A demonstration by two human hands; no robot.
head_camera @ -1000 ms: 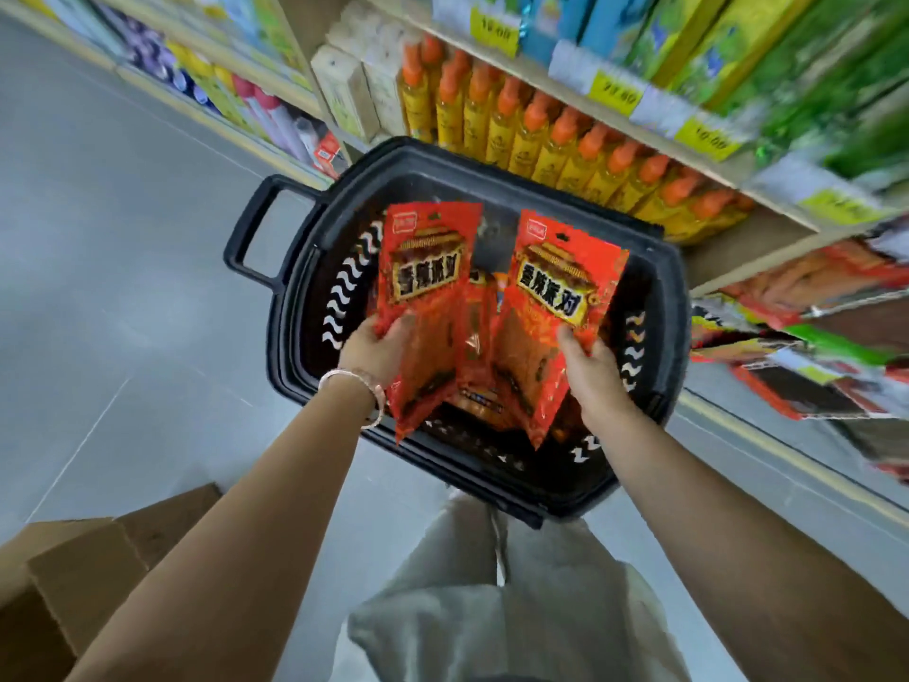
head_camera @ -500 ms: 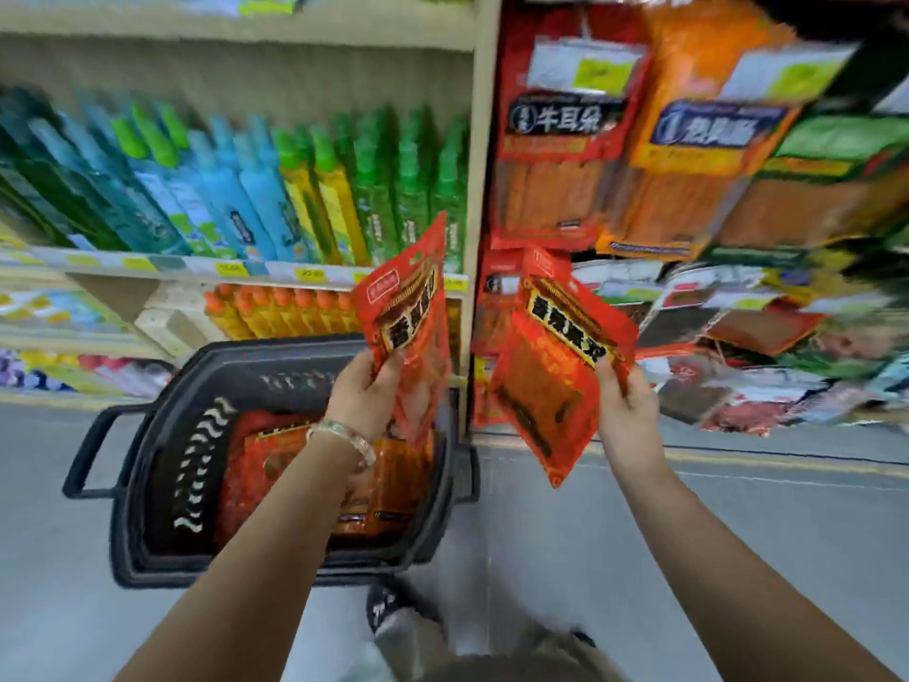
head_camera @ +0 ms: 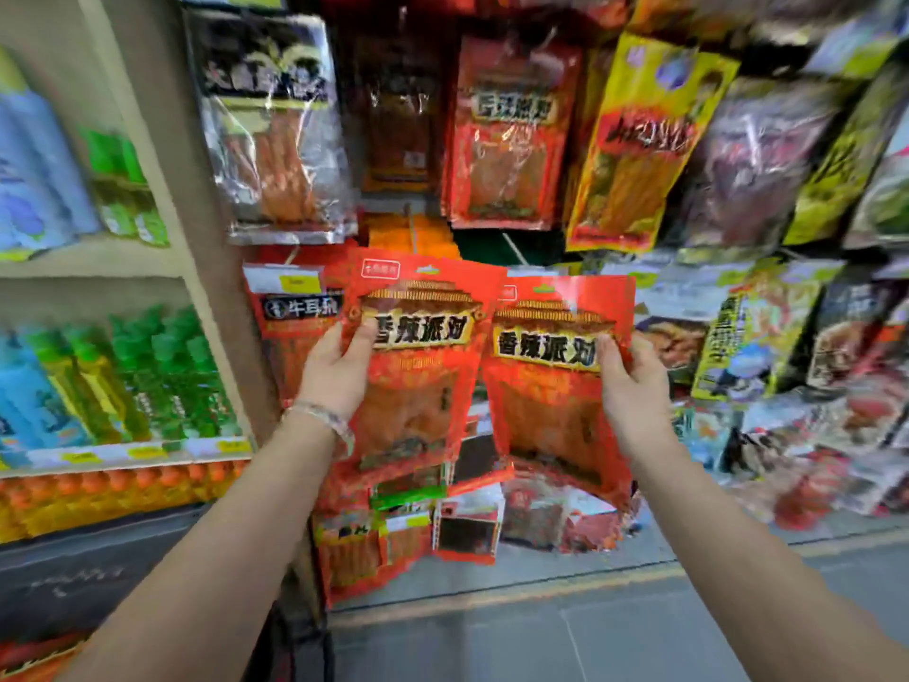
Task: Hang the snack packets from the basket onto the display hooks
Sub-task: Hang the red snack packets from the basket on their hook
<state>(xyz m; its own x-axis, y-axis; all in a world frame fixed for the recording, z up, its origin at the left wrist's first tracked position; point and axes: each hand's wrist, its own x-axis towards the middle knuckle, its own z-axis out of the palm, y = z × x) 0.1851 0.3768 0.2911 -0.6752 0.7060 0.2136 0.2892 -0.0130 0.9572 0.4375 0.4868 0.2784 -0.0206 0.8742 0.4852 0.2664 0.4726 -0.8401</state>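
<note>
My left hand [head_camera: 336, 374] grips a red snack packet [head_camera: 418, 376] by its left edge, thumb on the printed label. My right hand [head_camera: 634, 386] holds a second, matching red snack packet [head_camera: 551, 386] by its right edge. Both packets are upright, side by side and slightly overlapping, raised in front of the hanging display. Directly above them a matching red packet [head_camera: 509, 135] hangs on the display, and a bare hook [head_camera: 511, 248] pokes out just over the held packets. The basket is out of sight except for a dark edge [head_camera: 295, 647] at the bottom.
Hanging snack bags fill the display: a clear bag [head_camera: 275, 135] upper left, a yellow bag [head_camera: 639, 145] upper right, many more to the right. A shelf post [head_camera: 196, 238] divides off shelves of green and blue bottles [head_camera: 123, 376] at left. Grey floor [head_camera: 541, 632] lies below.
Both hands lifted the two red packets out of the basket and up to the display. My view swung from the basket to the hanging snacks, and the packets now face me upright.
</note>
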